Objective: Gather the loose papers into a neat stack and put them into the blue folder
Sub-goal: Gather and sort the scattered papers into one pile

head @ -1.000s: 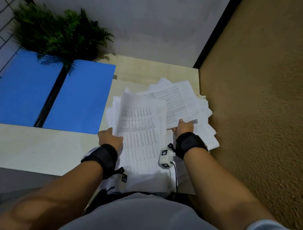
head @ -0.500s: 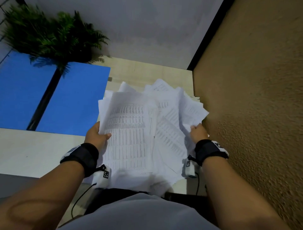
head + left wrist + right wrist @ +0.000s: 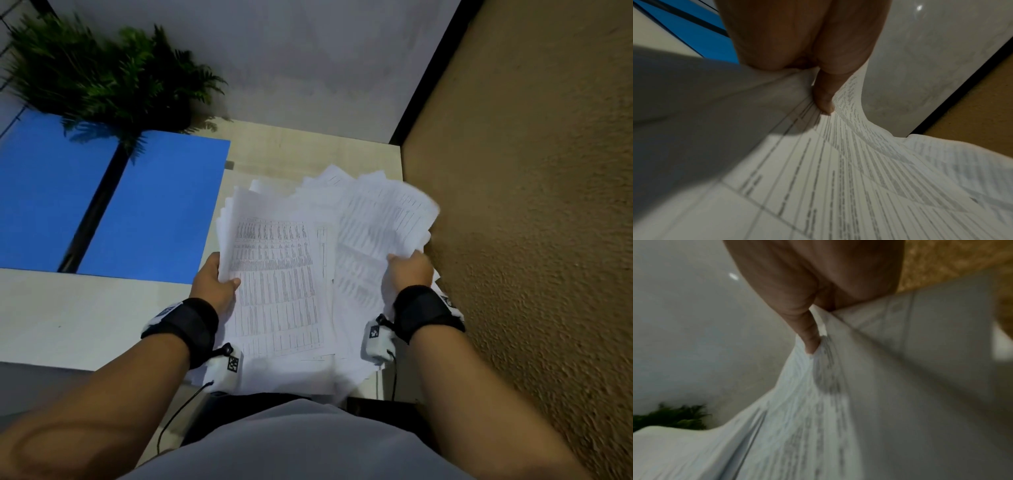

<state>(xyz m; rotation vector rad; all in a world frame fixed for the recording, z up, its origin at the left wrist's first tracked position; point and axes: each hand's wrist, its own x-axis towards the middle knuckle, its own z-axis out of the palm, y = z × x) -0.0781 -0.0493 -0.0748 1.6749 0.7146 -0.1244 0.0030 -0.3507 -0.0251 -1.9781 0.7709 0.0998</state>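
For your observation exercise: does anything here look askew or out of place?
Yes. The papers are fanned unevenly, corners jutting at different angles, the sheets under the right hand bent upward. The left hand grips their other edge. The folder lies open beside them, holding none.

Illumination is dim and cool in all views. The head view bends straight lines toward its edges; the papers [image 3: 383,219] show motion blur at the upper right. In the left wrist view a thumb shadow falls on sharp print. The right wrist view is heavily blurred; a glare spot marks the wall [image 3: 733,276]
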